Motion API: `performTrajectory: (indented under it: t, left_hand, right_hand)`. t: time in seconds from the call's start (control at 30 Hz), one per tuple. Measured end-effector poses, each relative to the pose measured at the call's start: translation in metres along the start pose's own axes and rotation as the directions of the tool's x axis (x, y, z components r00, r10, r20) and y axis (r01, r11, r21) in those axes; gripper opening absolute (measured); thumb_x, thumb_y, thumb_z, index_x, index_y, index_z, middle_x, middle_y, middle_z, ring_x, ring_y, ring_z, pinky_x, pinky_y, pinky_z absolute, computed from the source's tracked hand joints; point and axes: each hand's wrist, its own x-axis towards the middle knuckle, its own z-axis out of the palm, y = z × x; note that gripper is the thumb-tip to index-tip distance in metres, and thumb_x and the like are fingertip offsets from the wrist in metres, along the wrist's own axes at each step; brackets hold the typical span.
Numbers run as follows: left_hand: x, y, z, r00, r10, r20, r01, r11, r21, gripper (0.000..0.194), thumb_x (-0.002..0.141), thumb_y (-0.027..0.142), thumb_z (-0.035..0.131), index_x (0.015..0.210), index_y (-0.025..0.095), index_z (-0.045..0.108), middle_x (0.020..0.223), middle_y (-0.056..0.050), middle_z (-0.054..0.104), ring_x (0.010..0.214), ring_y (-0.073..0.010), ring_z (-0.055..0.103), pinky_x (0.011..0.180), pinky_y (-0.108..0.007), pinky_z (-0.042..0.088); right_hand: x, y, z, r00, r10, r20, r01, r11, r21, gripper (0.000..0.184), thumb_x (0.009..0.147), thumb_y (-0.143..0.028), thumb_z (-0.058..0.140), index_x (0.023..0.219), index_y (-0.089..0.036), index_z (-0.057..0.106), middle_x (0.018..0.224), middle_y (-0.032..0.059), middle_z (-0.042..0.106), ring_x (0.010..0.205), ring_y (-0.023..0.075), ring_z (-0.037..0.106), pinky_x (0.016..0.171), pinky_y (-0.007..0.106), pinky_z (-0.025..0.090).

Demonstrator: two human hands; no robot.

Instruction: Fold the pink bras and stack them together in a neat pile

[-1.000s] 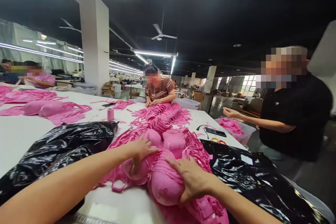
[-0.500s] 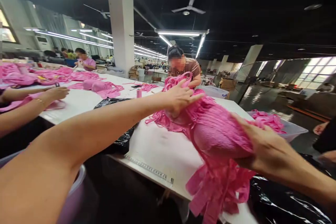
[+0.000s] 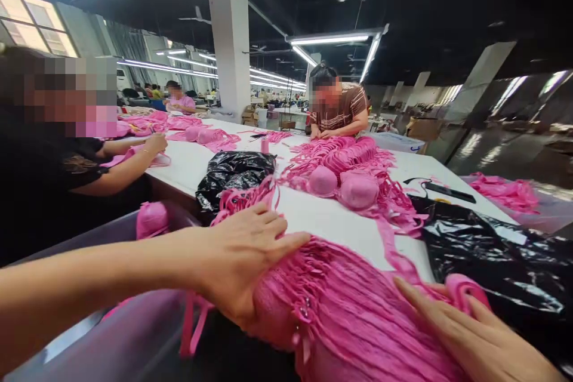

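While my left hand clasps a long stack of nested pink fabric bras beside the flat white table, my right hand braces it, grip unclear; I judge this carrying, calling next for even pressure.

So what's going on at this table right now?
The camera wearer has a stack of pink bras in front of the white table, left grip on one side, right grip against the other. A pile of bras lies on the table, with black bags to either side. Across the table, a co-worker leans over the pile; another person, at left, handles pink fabric.
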Motion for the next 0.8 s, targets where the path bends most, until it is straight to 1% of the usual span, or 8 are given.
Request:
performTrajectory:
  t: [0.13, 0.27, 0.37, 0.5, 0.57, 0.67, 0.73, 0.8]
  left_hand:
    - [-0.027, -0.009, 0.075, 0.981, -0.100, 0.165, 0.094, 0.995, 0.044, 0.101, 0.051, 0.043, 0.070, 0.139, 0.019, 0.026, 0.105, -0.009, 0.054, 0.094, -0.0292, 0.051, 0.092, -0.040, 0.033]
    - [-0.040, -0.011, 0.146, 0.953, -0.302, -0.010, 0.299, 0.937, 0.182, 0.089, 0.069, 0.027, 0.059, 0.143, 0.020, 0.010, 0.117, -0.013, 0.051, 0.105, -0.0317, 0.048, 0.094, -0.046, 0.032]
    - [-0.049, 0.001, 0.216, 0.921, -0.370, -0.122, 0.389, 0.894, 0.224, 0.073, 0.082, 0.007, 0.039, 0.144, 0.030, 0.007, 0.125, -0.012, 0.049, 0.117, -0.0290, 0.045, 0.097, -0.047, 0.032]
    - [-0.057, 0.024, 0.298, 0.957, -0.290, 0.031, 0.284, 0.951, 0.125, 0.073, 0.078, 0.004, 0.044, 0.141, 0.034, 0.021, 0.129, -0.010, 0.050, 0.118, -0.0295, 0.047, 0.095, -0.044, 0.039]
    - [-0.054, 0.027, 0.305, 0.936, -0.345, 0.063, 0.343, 0.938, 0.049, 0.074, 0.076, 0.010, 0.049, 0.141, 0.030, 0.020, 0.131, -0.012, 0.048, 0.119, -0.0304, 0.046, 0.097, -0.046, 0.038]
    - [-0.036, 0.014, 0.276, 0.885, -0.449, 0.121, 0.459, 0.885, -0.077, 0.070, 0.076, 0.025, 0.056, 0.139, 0.017, 0.026, 0.126, -0.016, 0.051, 0.113, -0.0298, 0.050, 0.097, -0.044, 0.039]
    - [-0.018, 0.000, 0.252, 0.866, -0.432, 0.250, 0.464, 0.882, -0.084, 0.062, 0.070, 0.034, 0.064, 0.126, 0.013, 0.046, 0.117, -0.017, 0.057, 0.107, -0.0317, 0.054, 0.091, -0.043, 0.044]
    - [-0.004, -0.010, 0.245, 0.868, -0.356, 0.346, 0.393, 0.919, -0.039, 0.058, 0.063, 0.037, 0.071, 0.112, 0.011, 0.055, 0.108, -0.017, 0.061, 0.098, -0.0325, 0.057, 0.086, -0.043, 0.045]
  right_hand:
    - [0.019, -0.041, 0.055, 0.972, -0.101, 0.212, 0.080, 0.991, 0.107, 0.098, 0.057, -0.018, 0.050, 0.146, -0.016, 0.009, 0.127, 0.0153, 0.054, 0.104, 0.0375, 0.056, 0.091, 0.055, 0.036]
    - [0.029, -0.053, 0.084, 0.976, -0.206, 0.070, 0.205, 0.978, 0.022, 0.084, 0.071, -0.002, 0.039, 0.145, -0.018, 0.004, 0.112, 0.0125, 0.064, 0.098, 0.0272, 0.061, 0.080, 0.043, 0.044]
    - [0.005, -0.048, 0.114, 0.965, -0.264, 0.006, 0.264, 0.963, -0.058, 0.077, 0.078, 0.000, 0.036, 0.145, -0.021, 0.002, 0.118, 0.0064, 0.063, 0.105, 0.0237, 0.059, 0.082, 0.038, 0.045]
    - [-0.053, -0.052, 0.173, 0.978, -0.190, 0.085, 0.193, 0.981, -0.029, 0.094, 0.066, 0.006, 0.033, 0.143, -0.024, -0.011, 0.112, 0.0001, 0.067, 0.092, 0.0225, 0.065, 0.071, 0.035, 0.052]
    - [-0.073, -0.057, 0.189, 0.986, -0.022, 0.167, 0.023, 1.000, -0.005, 0.098, 0.063, 0.004, 0.036, 0.142, -0.024, -0.015, 0.124, 0.0039, 0.059, 0.105, 0.0256, 0.060, 0.064, 0.034, 0.053]
    - [-0.073, -0.058, 0.180, 0.924, 0.035, 0.382, -0.083, 0.991, 0.109, 0.093, 0.060, -0.002, 0.042, 0.145, -0.026, 0.014, 0.137, 0.0050, 0.046, 0.119, 0.0266, 0.049, 0.081, 0.036, 0.052]
    - [-0.056, -0.055, 0.162, 0.873, 0.027, 0.487, -0.118, 0.981, 0.155, 0.084, 0.058, -0.005, 0.047, 0.139, -0.023, 0.033, 0.133, 0.0076, 0.050, 0.115, 0.0262, 0.053, 0.088, 0.034, 0.049]
    - [-0.035, -0.054, 0.148, 0.840, 0.071, 0.537, -0.157, 0.981, 0.116, 0.079, 0.059, -0.008, 0.052, 0.135, -0.023, 0.038, 0.119, 0.0095, 0.061, 0.102, 0.0268, 0.061, 0.078, 0.033, 0.052]
